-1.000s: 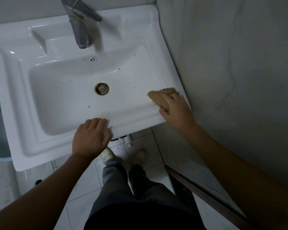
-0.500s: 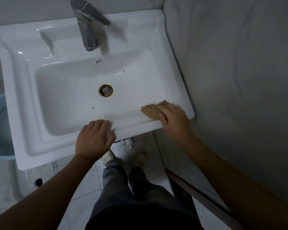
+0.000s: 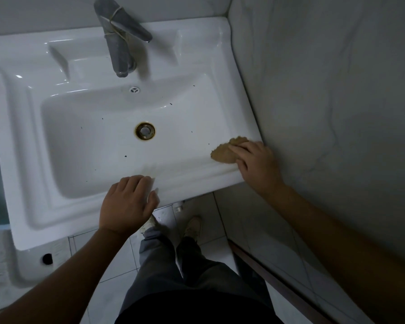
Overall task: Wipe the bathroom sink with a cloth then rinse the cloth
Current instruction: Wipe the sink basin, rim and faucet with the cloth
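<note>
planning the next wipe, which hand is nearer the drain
Left. The left hand rests on the front rim below the drain; the right hand presses the cloth farther right.

White sink (image 3: 21, 160), front rim under both hands. Tan cloth (image 3: 221, 154) on front right rim corner, pressed under right hand (image 3: 257, 164) fingers, bunched edge sticking out past fingertips toward basin. Left hand (image 3: 126, 204) flat on front rim, fingertips at basin edge. Drain (image 3: 145, 130) beyond left fingertips, mid-basin. Dark specks scattered over basin. Faucet (image 3: 121, 43) on back ledge, well beyond both sets of fingertips.
</note>
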Demonstrator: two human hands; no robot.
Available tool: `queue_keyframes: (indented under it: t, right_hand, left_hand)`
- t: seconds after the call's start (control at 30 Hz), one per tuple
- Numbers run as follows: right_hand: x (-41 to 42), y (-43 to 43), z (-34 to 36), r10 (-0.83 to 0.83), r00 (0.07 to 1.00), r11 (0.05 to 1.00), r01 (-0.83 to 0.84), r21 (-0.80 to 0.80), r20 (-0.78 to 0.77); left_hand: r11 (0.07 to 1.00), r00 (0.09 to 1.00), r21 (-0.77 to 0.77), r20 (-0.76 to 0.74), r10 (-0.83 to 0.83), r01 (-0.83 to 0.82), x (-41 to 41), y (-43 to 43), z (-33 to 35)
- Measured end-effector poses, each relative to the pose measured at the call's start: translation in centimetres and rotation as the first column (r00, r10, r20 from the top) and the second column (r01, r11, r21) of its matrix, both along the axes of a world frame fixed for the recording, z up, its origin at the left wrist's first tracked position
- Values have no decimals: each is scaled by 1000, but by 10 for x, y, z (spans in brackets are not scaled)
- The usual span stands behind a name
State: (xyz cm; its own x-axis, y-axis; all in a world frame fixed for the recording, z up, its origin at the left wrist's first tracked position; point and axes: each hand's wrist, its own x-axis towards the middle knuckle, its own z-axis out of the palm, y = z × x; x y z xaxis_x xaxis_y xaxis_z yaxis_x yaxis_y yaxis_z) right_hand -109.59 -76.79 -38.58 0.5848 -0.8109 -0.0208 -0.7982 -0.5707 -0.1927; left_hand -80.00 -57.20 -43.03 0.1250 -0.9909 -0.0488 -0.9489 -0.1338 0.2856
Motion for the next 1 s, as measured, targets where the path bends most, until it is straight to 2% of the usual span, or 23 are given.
queue_keyframes:
  t: [0.13,0.4,0.67,0.77,0.9,1.0]
  right_hand:
    - [12,-20,-8,46,999,996,-46,-78,11]
    - [73,-91,-13,17,997,997,-12,-73,73]
    - [173,-168,-26,-144,988,982,150,-112,55]
    - [192,-170,-32,-178,974,978,190,-80,139]
    - [204,-168,-30,-88,944,992,113,-60,317]
    - [228,-168,-25,-10,931,997,37,-68,365]
  left_hand:
    - [1000,1000,2,0,-9,9,0,0,2]
    - [1000,1000,-24,-19,-20,19,1,1,1]
    - [999,1000,-37,-10,-8,7,0,1,-3]
    - [999,1000,-52,2,-11,11,0,1,-3]
    - [998,1000,-61,-1,-6,6,0,0,-2]
    - [998,1000,-65,-3,0,0,-1,-1,-1]
